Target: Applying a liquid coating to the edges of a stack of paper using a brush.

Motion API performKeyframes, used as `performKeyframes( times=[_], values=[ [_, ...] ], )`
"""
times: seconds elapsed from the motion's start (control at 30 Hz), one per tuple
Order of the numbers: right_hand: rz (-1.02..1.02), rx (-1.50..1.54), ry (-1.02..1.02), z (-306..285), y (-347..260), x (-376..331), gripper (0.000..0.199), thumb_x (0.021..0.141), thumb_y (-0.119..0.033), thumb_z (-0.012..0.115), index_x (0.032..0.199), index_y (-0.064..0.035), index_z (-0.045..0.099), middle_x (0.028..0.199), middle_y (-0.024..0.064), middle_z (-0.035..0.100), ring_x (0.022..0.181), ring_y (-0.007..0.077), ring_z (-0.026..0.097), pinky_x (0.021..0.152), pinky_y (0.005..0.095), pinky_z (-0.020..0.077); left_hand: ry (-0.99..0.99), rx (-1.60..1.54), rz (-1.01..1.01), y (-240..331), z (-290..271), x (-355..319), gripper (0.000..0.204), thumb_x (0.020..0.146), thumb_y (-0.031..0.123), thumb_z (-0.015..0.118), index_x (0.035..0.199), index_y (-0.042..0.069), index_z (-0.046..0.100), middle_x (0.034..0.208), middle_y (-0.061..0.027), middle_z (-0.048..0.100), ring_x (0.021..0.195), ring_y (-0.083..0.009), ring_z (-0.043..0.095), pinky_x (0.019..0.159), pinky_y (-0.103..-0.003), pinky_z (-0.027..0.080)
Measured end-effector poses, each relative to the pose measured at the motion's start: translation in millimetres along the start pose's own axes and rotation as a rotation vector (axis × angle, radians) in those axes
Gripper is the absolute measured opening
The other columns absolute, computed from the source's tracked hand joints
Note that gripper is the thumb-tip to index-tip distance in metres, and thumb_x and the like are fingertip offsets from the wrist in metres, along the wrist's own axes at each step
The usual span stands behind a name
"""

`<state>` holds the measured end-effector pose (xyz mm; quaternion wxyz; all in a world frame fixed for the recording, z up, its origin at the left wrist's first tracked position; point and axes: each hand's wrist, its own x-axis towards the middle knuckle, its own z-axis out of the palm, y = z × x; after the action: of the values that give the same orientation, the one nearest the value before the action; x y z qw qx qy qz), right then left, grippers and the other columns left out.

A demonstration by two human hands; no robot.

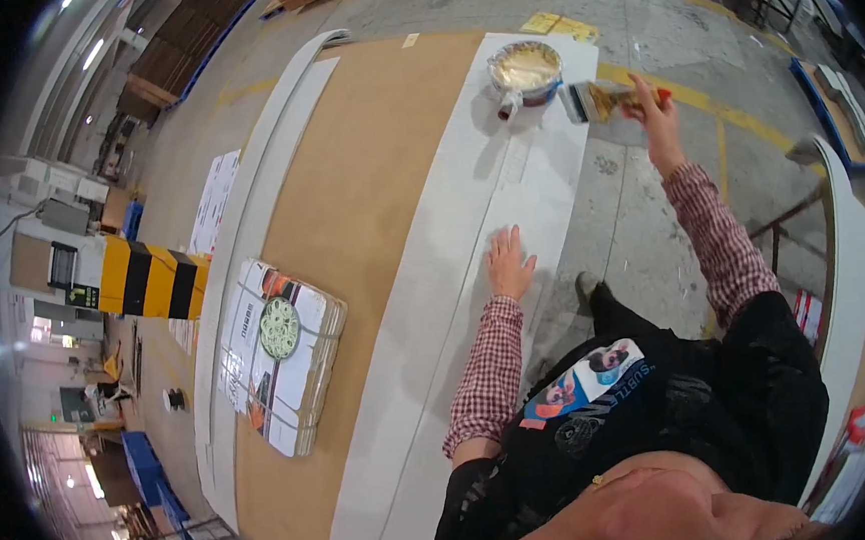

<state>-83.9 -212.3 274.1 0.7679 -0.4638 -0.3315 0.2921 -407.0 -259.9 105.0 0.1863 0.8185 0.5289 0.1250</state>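
Note:
My left hand (508,265) lies flat, fingers spread, on a long white sheet (425,301) along the near side of the table. Out past the table's right edge, my right hand (655,119) grips a wide flat paintbrush (599,103) by its handle. The brush's dark bristle end points left, toward a round pot (552,87) wrapped in clear film. Pale yellowish stuff fills the pot, which stands near the far end of the white sheet.
Brown board (346,186) covers the table's middle, carrying a strapped stack of printed sheets (283,356). A curved white panel edge (250,243) runs along the left. Beyond it stands a yellow-and-black striped post (152,275). Another white-edged table (839,272) is at my right.

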Motion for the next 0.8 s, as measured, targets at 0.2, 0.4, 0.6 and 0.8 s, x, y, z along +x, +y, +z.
performKeyframes(
  times=[0.2, 0.4, 0.6, 0.8],
  values=[
    [-0.223, -0.436, -0.237, 57.2, 56.4, 172.1, 0.033, 0.087, -0.032, 0.063, 0.101, -0.0021, 0.068, 0.078, 0.0062, 0.067, 0.066, 0.0131, 0.062, 0.06, 0.0251, 0.0489, -0.055, 0.086, -0.187, 12.2, 20.1, 36.2, 0.061, 0.082, 0.031, 0.065, 0.134, 0.011, 0.042, 0.133, -0.0153, 0.044, 0.124, -0.0354, 0.039, 0.101, -0.048, 0.034],
    [-0.382, -0.885, -0.468, 93.8, 130.6, 237.7, 0.033, 0.082, -0.033, 0.065, 0.089, -0.0011, 0.067, 0.071, 0.0181, 0.062, 0.063, 0.029, 0.061, 0.058, 0.0364, 0.0454, 0.07, 0.076, -0.304, 20.4, 36.1, 33.6, 0.046, 0.081, 0.03, 0.065, 0.119, 0.007, 0.055, 0.121, -0.0156, 0.049, 0.116, -0.0339, 0.044, 0.097, -0.044, 0.038],
    [-0.419, -0.966, -0.61, 110.6, 175.6, 237.2, 0.029, 0.083, -0.03, 0.064, 0.085, -0.0013, 0.065, 0.071, 0.018, 0.062, 0.065, 0.0326, 0.059, 0.06, 0.0401, 0.0446, 0.14, 0.05, -0.342, 23.4, 34.5, 22.4, 0.044, 0.082, 0.03, 0.065, 0.118, 0.007, 0.057, 0.12, -0.0169, 0.049, 0.113, -0.0346, 0.045, 0.094, -0.043, 0.041],
    [-0.45, -1.041, -0.648, 103.6, 203.1, 232.8, 0.029, 0.082, -0.028, 0.063, 0.078, -0.0001, 0.065, 0.072, 0.0217, 0.061, 0.072, 0.0374, 0.06, 0.065, 0.0443, 0.0454, 0.147, 0.027, -0.374, 29.1, 37.9, 16.6, 0.045, 0.081, 0.029, 0.066, 0.119, 0.007, 0.055, 0.122, -0.0162, 0.048, 0.119, -0.0364, 0.042, 0.096, -0.043, 0.04]
  ],
)
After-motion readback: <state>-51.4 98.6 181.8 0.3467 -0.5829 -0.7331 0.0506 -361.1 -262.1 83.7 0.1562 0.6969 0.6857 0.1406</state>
